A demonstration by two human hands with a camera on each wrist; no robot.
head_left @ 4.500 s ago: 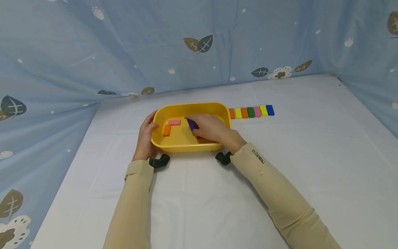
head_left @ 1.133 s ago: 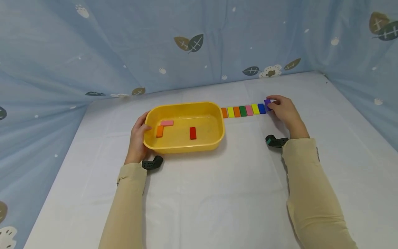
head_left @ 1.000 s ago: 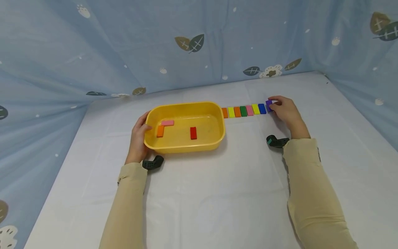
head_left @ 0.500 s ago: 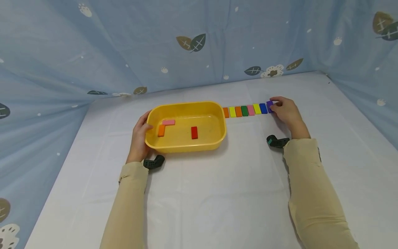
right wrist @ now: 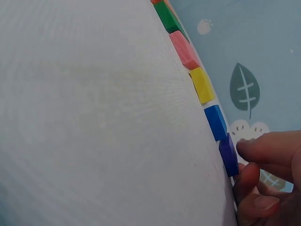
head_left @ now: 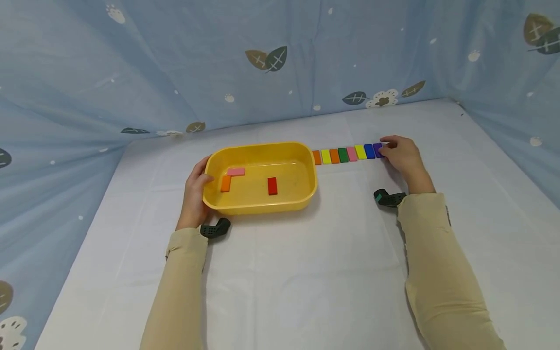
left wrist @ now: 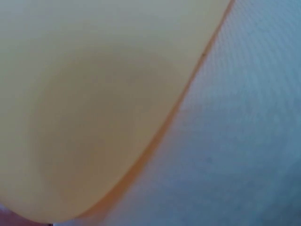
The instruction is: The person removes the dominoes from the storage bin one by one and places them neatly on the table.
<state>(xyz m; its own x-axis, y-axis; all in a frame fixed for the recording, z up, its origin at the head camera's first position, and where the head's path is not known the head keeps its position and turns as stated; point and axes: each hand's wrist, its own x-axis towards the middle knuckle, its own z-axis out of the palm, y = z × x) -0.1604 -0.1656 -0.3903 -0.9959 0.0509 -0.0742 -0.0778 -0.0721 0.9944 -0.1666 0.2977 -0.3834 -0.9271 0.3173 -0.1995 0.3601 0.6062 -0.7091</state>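
Head view: purple block point(head_left: 376, 150) lies at the right hand's point(head_left: 403, 154) fingertips.

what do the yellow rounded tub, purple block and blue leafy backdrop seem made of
Yellow rounded tub: glossy, probably moulded plastic; highlights shine inside.
Purple rectangular block: smooth, perhaps plastic or painted wood; even colour fits both.
Blue leaf-print backdrop: matte, likely fabric; it hangs in folds.

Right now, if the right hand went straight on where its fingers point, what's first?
The purple block, right by the right hand, then likely the blue block; whether fingers touch purple is unclear.
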